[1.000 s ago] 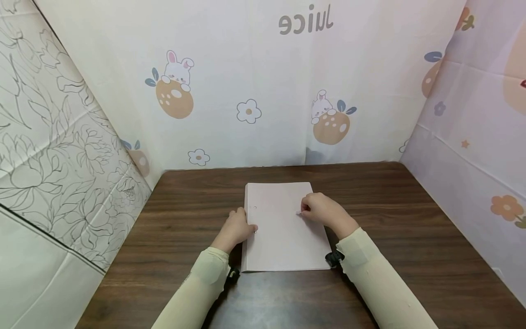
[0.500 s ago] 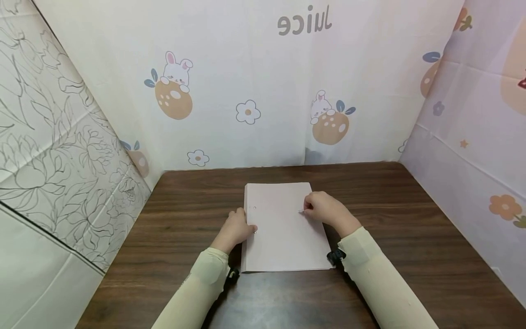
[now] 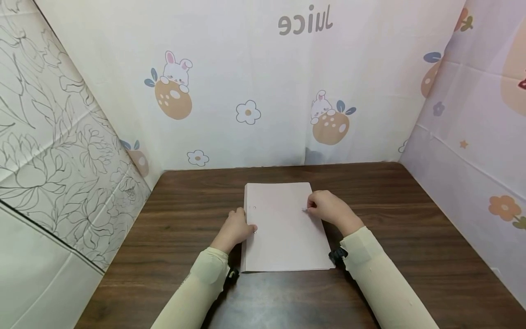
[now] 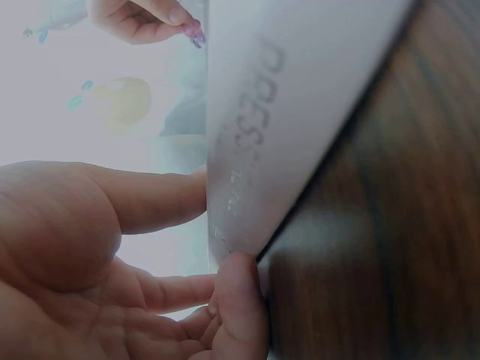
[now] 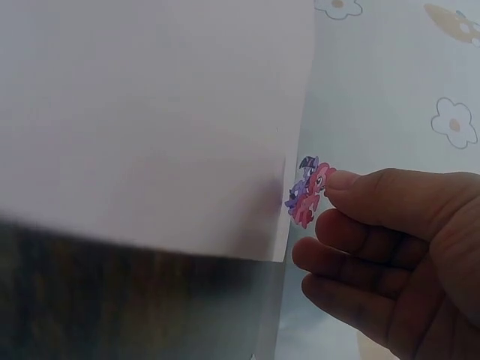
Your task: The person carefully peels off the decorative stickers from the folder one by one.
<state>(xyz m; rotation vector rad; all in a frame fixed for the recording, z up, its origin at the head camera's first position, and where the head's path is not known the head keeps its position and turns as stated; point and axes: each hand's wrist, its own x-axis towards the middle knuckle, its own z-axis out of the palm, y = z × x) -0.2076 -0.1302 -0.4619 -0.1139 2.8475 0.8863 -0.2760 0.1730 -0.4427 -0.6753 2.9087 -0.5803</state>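
A white book lies on the brown table, with two small round marks near its left edge. Faint lettering starting "DRESS" runs along its side in the left wrist view. My left hand grips the book's left edge, thumb on top and other fingers curled against the side. Between thumb and fingertips, my right hand pinches a small sticker with a pink and a purple pony. It sits just over the page near the book's right edge. Its lower side is against or just above the page; I cannot tell which.
The dark wood table extends on all sides of the book. A pale printed cloth hangs behind the table, and more cloth lines both sides. Each wrist wears a black strap camera.
My right hand has moved slightly to the right and away from me with the pony sticker. The left hand and the book stay in place.
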